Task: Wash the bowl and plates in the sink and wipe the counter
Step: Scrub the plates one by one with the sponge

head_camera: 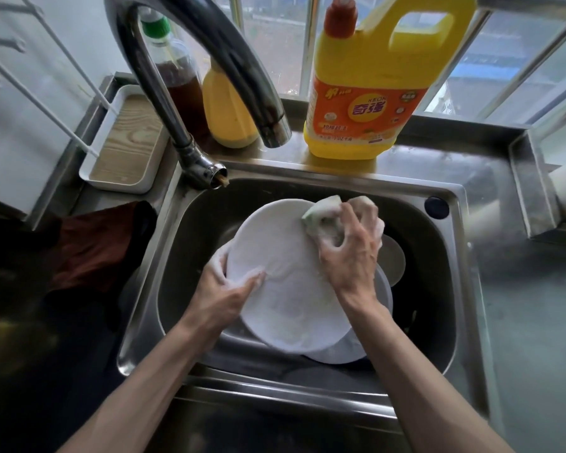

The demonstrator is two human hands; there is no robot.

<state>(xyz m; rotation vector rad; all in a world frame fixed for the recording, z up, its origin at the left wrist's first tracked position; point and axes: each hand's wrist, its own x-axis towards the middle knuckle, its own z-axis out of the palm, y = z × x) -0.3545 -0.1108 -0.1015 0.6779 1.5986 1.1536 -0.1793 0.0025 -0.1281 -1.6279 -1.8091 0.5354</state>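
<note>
Plate (285, 289), soapy and tilted over the sink (451, 289), may slip onto the dishes below: left hand (224, 292) pinches its rim, right hand (350, 253) grips the sponge (321, 214).

Barred window (275, 44), grey daylight outside, steel window ledge (455, 132) below it, white wall (89, 27) at left

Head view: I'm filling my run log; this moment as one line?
step: scrubbing | left hand: holds plate | right hand: grips sponge on plate | sink: other dishes
</note>
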